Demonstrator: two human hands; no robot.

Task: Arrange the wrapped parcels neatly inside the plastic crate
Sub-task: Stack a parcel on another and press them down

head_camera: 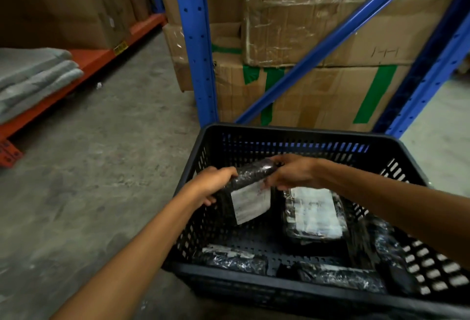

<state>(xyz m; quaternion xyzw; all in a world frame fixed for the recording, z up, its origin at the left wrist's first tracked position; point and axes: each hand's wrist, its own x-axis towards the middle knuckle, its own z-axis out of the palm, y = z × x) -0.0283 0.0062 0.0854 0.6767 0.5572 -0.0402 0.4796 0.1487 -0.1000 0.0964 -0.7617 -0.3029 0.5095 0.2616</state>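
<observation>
A black slotted plastic crate point(300, 132) stands on the concrete floor. Both hands hold one black wrapped parcel point(250, 194) with a white label, upright against the crate's left inner wall. My left hand point(212, 186) grips its left top corner and my right hand point(290, 173) grips its right top end. A second labelled parcel point(314, 214) leans further right inside. Two more black parcels lie flat on the crate floor, one at the near left point(232, 260) and one at the near right point(340, 277).
Blue rack uprights point(195, 40) and stacked cardboard boxes point(318, 27) stand right behind the crate. An orange low shelf point(84, 65) with folded grey cloth point(33, 78) runs along the left. Bare concrete floor point(101, 167) lies left of the crate.
</observation>
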